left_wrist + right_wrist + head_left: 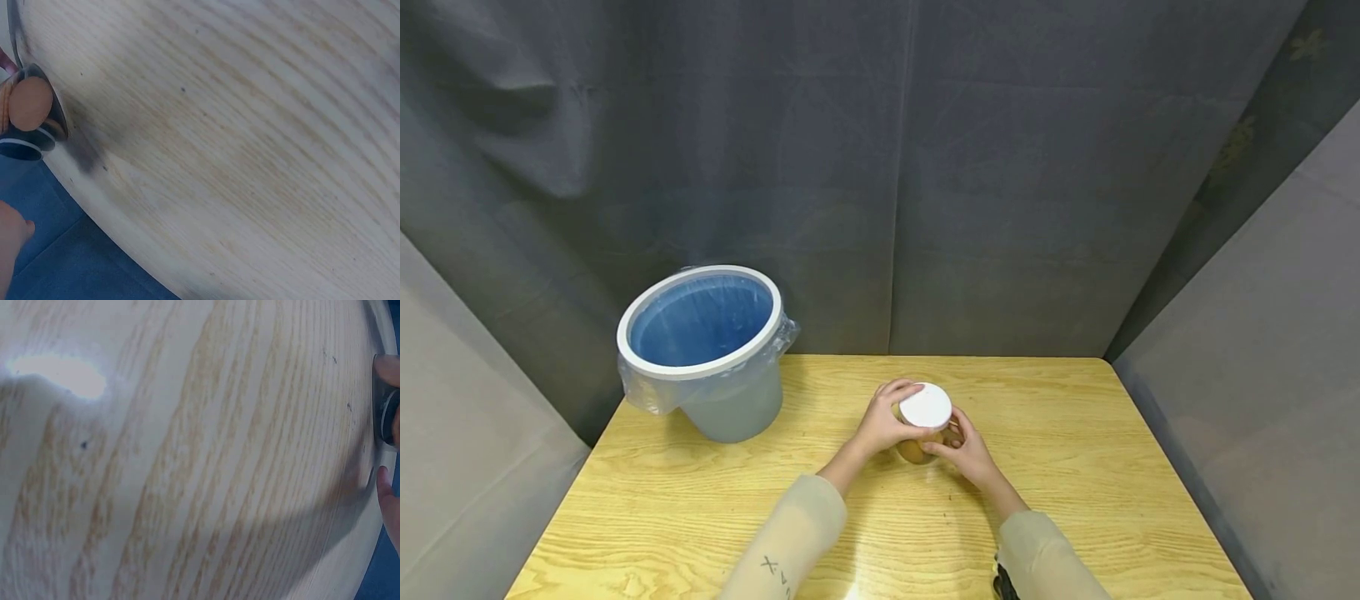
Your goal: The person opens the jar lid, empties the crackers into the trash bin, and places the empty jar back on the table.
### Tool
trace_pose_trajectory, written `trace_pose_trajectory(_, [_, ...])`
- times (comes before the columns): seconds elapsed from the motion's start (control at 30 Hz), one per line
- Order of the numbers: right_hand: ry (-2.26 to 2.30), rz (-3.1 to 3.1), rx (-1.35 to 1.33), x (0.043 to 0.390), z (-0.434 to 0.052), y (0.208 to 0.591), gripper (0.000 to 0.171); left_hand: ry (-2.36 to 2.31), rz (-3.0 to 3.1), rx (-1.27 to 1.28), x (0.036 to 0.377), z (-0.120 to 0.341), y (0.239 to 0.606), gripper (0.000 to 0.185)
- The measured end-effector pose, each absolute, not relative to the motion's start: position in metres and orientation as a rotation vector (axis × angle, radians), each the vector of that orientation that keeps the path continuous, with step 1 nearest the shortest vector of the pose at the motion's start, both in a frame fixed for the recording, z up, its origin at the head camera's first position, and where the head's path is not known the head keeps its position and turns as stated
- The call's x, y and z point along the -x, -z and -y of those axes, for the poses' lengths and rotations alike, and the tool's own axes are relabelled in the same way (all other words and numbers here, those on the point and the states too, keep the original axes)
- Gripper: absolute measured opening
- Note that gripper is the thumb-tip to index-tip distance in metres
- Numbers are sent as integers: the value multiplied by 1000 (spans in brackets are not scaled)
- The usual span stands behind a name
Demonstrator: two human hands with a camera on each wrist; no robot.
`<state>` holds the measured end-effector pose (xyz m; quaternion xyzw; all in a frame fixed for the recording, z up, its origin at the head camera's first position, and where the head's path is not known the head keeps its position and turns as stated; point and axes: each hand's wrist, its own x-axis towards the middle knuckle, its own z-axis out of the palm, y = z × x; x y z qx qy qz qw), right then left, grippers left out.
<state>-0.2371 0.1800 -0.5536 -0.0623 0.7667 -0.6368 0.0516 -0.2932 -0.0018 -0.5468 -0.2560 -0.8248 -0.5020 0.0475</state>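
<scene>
A clear jar (pixel 916 452) with a white lid (pixel 927 406) stands on the wooden table, in front of me. My left hand (pixel 882 422) grips the lid, with thumb and fingers on opposite sides of its rim. Lower down, my right hand (pixel 967 454) holds the jar's right side between thumb and fingers. Through the wall in the left wrist view, a round tan cookie (pixel 30 103) shows beside dark round pieces with a pale layer. In the right wrist view only a sliver of the jar and some fingers appear at the right edge.
A bin (pixel 730 408) with a white rim and a clear plastic liner stands at the table's back left, blue inside. Dark grey curtain (pixel 1000 208) hangs behind the wooden table (pixel 1075 483). A small black object (pixel 1003 582) lies by the right sleeve.
</scene>
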Motion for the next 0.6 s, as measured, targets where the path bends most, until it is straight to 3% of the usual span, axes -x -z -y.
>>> trace_pose_trajectory(0.6, [1923,-2383,162,250,-185,583,81,1485,2440,654,281,-6,550,67])
